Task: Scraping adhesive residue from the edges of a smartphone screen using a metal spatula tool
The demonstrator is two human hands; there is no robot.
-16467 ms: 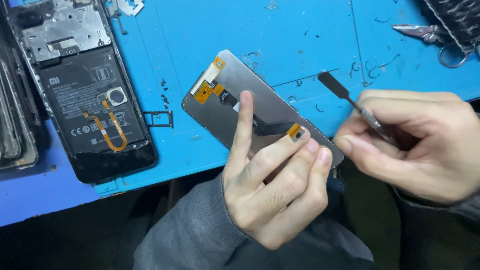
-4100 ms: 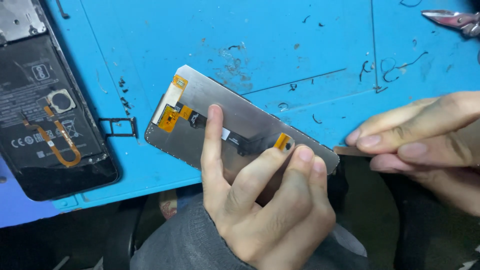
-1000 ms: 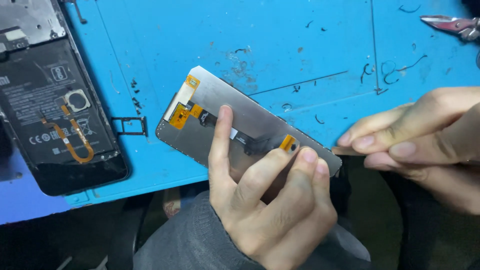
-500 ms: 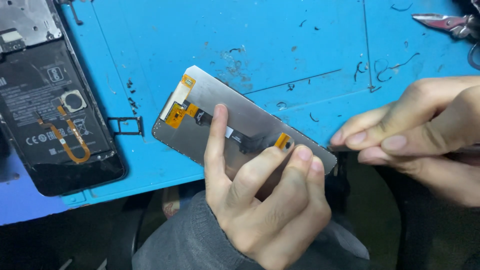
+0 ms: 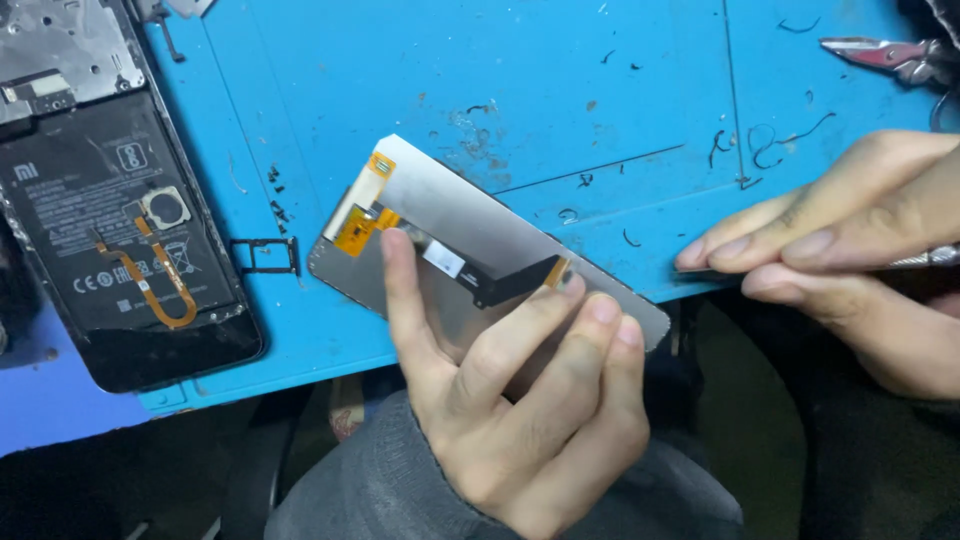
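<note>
Over the near edge of the blue mat [image 5: 560, 90], your left hand [image 5: 520, 400] curls tight around the phone screen [image 5: 470, 250], back side up, so your right hand [image 5: 850, 250], pinching a thin metal tool [image 5: 925, 258], can work on it.

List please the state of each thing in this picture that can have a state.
Phone screen panel: detached, back side up, held in left hand.
Phone: back cover off, battery exposed, lying flat.
SIM tray: removed, on the mat.
Right hand: pinching a thin metal tool.
Pliers: lying unused.
</note>
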